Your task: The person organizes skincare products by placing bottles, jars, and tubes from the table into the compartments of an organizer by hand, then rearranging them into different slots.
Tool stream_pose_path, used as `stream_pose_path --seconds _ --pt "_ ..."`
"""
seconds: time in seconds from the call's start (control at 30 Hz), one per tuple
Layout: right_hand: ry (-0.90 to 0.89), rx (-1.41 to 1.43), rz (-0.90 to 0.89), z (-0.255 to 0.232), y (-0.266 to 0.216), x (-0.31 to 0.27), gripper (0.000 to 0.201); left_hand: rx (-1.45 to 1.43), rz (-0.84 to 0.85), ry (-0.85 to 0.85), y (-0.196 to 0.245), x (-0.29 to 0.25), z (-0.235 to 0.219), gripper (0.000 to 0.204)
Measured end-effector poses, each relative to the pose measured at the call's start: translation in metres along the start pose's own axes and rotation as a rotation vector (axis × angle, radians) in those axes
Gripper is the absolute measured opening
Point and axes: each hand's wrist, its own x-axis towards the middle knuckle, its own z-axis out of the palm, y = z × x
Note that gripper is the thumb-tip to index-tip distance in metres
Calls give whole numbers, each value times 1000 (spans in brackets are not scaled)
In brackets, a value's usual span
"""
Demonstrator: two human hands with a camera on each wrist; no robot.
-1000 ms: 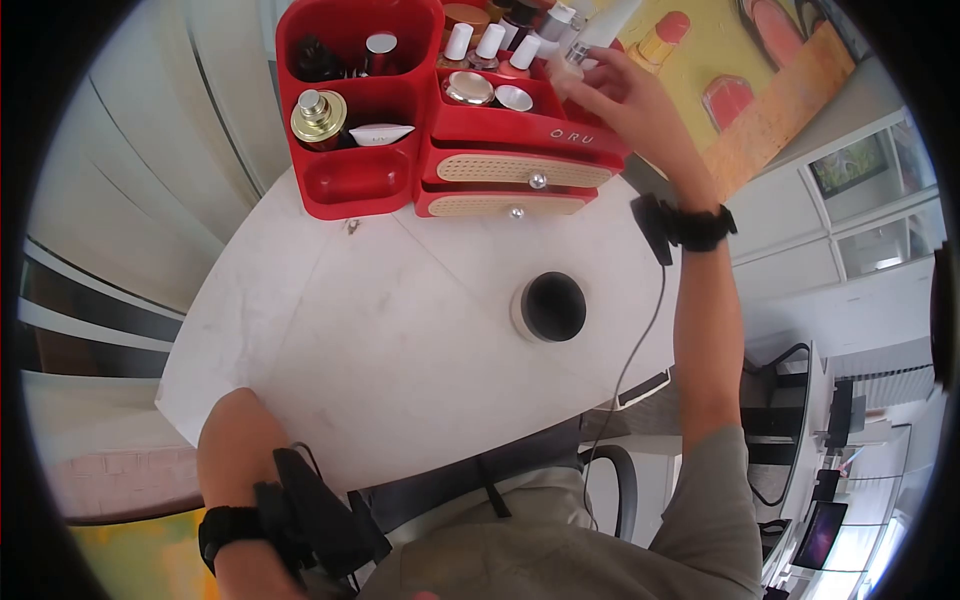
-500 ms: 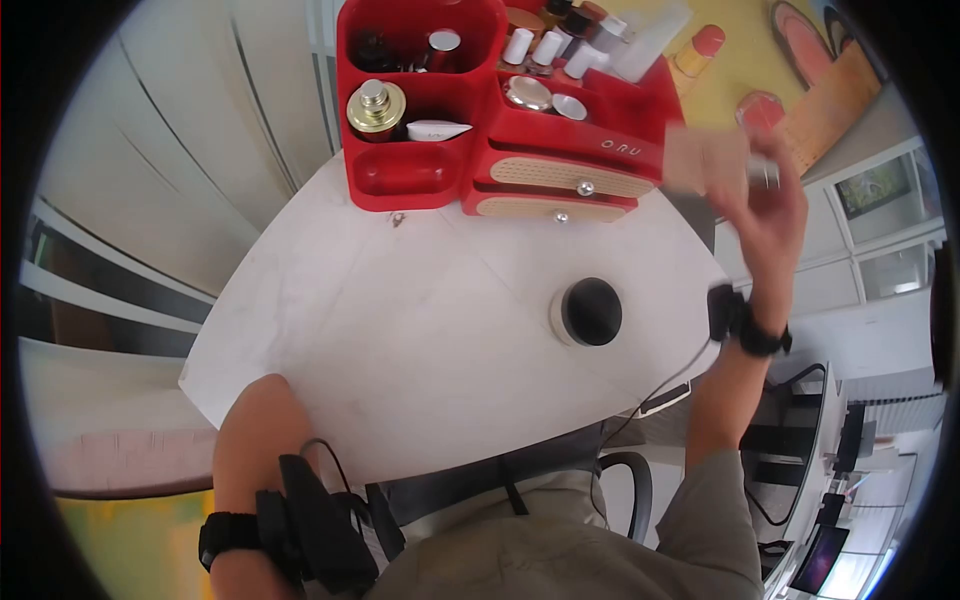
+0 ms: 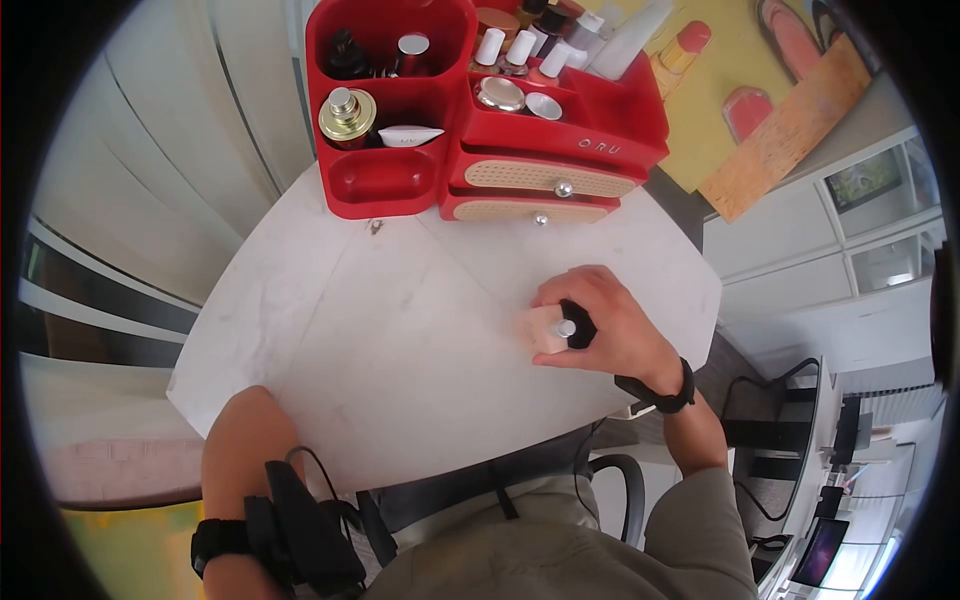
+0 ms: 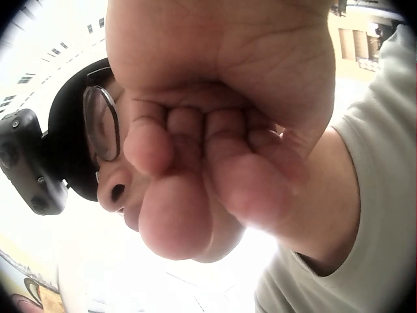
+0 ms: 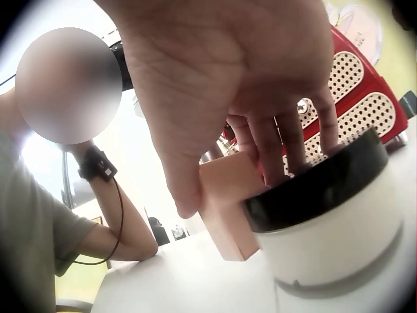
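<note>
My right hand (image 3: 610, 320) pinches a small square foundation bottle (image 3: 543, 330), peach-coloured with a silver top, between thumb and fingers. In the right wrist view the foundation bottle (image 5: 225, 215) leans close beside a white jar (image 5: 332, 248) with a black lid (image 5: 326, 182). Some fingers of that hand reach behind the lid. From the head, the hand covers much of the jar. The left hand (image 4: 215, 124) is raised in front of the person's face, its fingers loosely curled and holding nothing. Only the left forearm shows in the head view, its elbow (image 3: 250, 410) on the table.
A red makeup organizer (image 3: 380, 205) stands at the back of the white table (image 3: 400, 320). In it are a gold-topped bottle (image 3: 347, 118), several white-capped nail polishes and round compacts, with two drawers (image 3: 550, 180) below. Behind it lies a yellow board (image 3: 700, 110) with painted lipsticks.
The right hand has taken the foundation bottle from the organizer's right side, swung out to the right, then come down beside the jar. The left arm has stayed about where it was.
</note>
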Motion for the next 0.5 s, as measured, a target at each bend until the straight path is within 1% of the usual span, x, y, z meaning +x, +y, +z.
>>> stream_pose_path --seconds 0.03,0.1,0.17,0.2,0.23,0.27,0.3,0.33,0.4,0.5 --pt "-6 24 28 -2 1 -3 57 2 3 1 -1 0 1 37" --pt "-9 41 59 -6 6 -11 56 42 -47 10 1 1 3 37" --pt "-37 54 161 -8 12 -18 54 46 -61 34 3 1 6 37" --pt "-37 53 160 -10 14 -22 54 49 -77 55 4 1 7 37" --pt "-58 64 236 -11 15 -26 55 51 -79 53 3 2 6 37" --pt "-79 75 310 -12 17 -28 55 51 -42 36 1 2 4 37" --pt "-81 75 304 -12 19 -32 55 52 -6 17 1 2 3 37" --pt "-65 78 321 -11 23 -36 55 55 -8 14 2 2 3 37" --pt "-48 77 338 -9 25 -39 55 48 -73 77 5 2 5 37" --pt "-37 103 366 -10 24 -40 56 24 -110 110 6 1 6 36"
